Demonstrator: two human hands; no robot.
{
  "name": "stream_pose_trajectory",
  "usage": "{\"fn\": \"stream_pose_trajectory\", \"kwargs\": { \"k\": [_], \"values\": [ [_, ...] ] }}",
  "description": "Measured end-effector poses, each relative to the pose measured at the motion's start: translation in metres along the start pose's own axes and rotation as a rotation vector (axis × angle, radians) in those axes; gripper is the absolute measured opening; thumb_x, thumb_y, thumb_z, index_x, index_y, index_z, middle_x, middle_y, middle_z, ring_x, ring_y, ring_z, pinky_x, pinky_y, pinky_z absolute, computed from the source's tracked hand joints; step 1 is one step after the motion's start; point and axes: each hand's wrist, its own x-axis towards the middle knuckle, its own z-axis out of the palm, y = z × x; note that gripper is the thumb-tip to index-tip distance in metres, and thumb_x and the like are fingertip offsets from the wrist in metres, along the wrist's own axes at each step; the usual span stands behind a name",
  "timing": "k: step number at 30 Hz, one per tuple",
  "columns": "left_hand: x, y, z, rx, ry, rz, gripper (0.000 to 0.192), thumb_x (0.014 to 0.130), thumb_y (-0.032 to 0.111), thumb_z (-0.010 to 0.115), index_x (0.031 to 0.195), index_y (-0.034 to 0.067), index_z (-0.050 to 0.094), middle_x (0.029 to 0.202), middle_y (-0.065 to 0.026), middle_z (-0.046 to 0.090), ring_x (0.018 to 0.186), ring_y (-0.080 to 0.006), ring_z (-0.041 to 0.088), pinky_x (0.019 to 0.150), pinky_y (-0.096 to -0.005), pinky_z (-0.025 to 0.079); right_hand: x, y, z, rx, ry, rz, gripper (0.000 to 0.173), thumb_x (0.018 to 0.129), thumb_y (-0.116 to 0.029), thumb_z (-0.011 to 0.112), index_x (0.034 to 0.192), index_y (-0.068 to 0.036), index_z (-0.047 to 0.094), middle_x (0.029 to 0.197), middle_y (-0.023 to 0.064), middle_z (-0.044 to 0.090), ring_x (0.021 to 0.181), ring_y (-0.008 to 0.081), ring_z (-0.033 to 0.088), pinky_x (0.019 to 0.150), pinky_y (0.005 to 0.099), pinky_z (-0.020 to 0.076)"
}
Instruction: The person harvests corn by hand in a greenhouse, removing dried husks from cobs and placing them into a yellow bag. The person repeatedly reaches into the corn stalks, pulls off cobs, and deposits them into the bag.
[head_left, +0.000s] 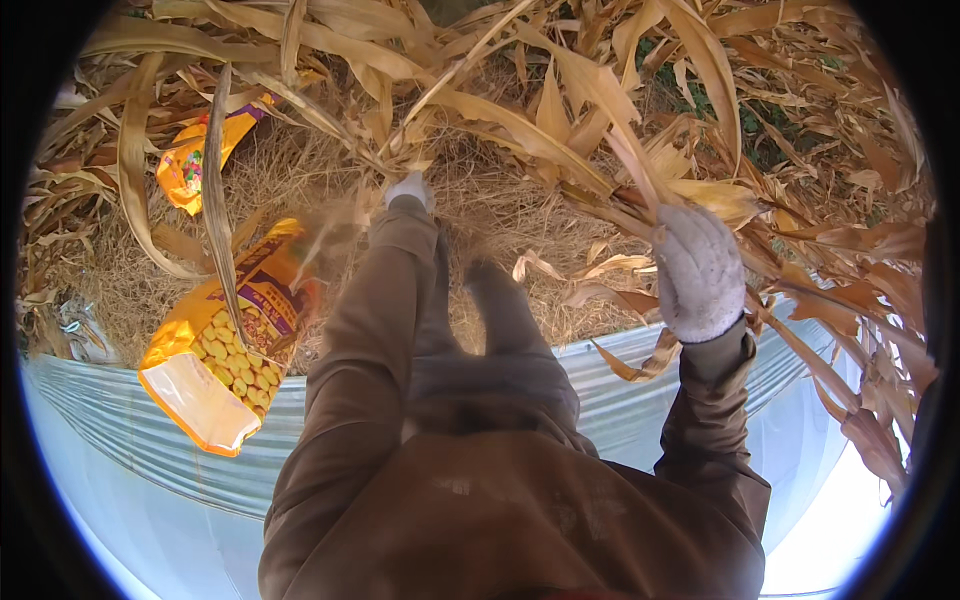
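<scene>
My left hand (409, 190), in a pale glove, is stretched out in front of me at the base of several dry corn stalks and leaves; its fingers are mostly hidden, so its grip cannot be made out. At the right, my right hand (697, 271), in a dusty light-coloured glove, is closed around a bunch of dry corn stalks (626, 217) with long tan leaves. To the left of my left arm stands a large orange plastic sack (232, 330) printed with yellow kernels or beans and bearing writing, a dry leaf lying across it. Farther off, a second orange bag (184, 161) rests among dry leaves.
Dry straw (480, 180) covers the ground around my feet. Heaped corn leaves (817, 112) lie at the far right, with some green plants among them. A pale corrugated sheet wall (180, 465) runs close behind me. A clear plastic scrap (82, 330) lies at the left.
</scene>
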Motion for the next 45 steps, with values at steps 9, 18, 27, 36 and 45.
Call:
{"fn": "stream_pose_trajectory", "kwargs": {
  "k": [9, 18, 27, 36, 45],
  "values": [
    [-0.063, -0.045, -0.022, -0.073, 0.321, 0.665, 0.083, 0.096, 0.024, 0.086, 0.165, 0.003, 0.045, 0.151, -0.0167, 0.063, 0.126, -0.0291, 0.067, 0.104, -0.0374, 0.055, 0.023, -0.006, 0.002, 0.053, 0.092, 0.103, 0.043, 0.08, 0.007, 0.074, 0.122, -0.003, 0.07, 0.129, 0.0211, 0.073, 0.116, 0.0424, 0.073, 0.105, 0.0556, 0.0569],
    [0.035, -0.042, 0.038, -0.194, 0.185, 0.111, 0.09, 0.094, 0.045, 0.086, 0.164, 0.002, 0.047, 0.158, -0.0205, 0.06, 0.135, -0.031, 0.064, 0.11, -0.0418, 0.05, 0.032, -0.092, 0.024, 0.251, -0.009, 0.14, 0.047, 0.075, 0.011, 0.075, 0.117, -0.008, 0.064, 0.116, 0.0127, 0.073, 0.106, 0.037, 0.075, 0.098, 0.0595, 0.0589],
    [0.127, -0.019, 0.018, -0.415, 0.09, 0.005, 0.039, 0.112, 0.031, 0.06, 0.141, 0.005, 0.06, 0.13, -0.0169, 0.073, 0.116, -0.0293, 0.071, 0.097, -0.0437, 0.059, 0.004, -0.069, 0.052, 0.259, -0.025, 0.24, 0.042, 0.085, 0.011, 0.06, 0.123, -0.005, 0.067, 0.112, 0.0192, 0.072, 0.103, 0.0424, 0.074, 0.103, 0.0678, 0.0554],
    [-0.092, -0.045, -0.064, 0.112, -0.382, 0.372, 0.016, 0.096, 0.009, 0.072, 0.107, 0.001, 0.065, 0.075, -0.0065, 0.064, 0.067, -0.0194, 0.064, 0.064, -0.0391, 0.058, 0.012, -0.05, 0.053, 0.315, 0.176, 0.07, 0.043, 0.078, 0.007, 0.082, 0.117, -0.004, 0.067, 0.118, 0.0161, 0.073, 0.105, 0.0374, 0.075, 0.102, 0.0564, 0.0583],
    [-0.359, -0.037, -0.222, 0.685, 0.299, 0.874, 0.06, 0.096, -0.001, 0.071, 0.152, 0.001, 0.05, 0.108, -0.0112, 0.073, 0.081, -0.0156, 0.068, 0.067, -0.0328, 0.059, 0.006, -0.045, 0.051, 0.141, 0.127, 0.066, 0.026, 0.083, -0.002, 0.075, 0.109, -0.006, 0.072, 0.126, 0.0142, 0.072, 0.122, 0.0344, 0.069, 0.121, 0.0583, 0.0437]
  ]
}}
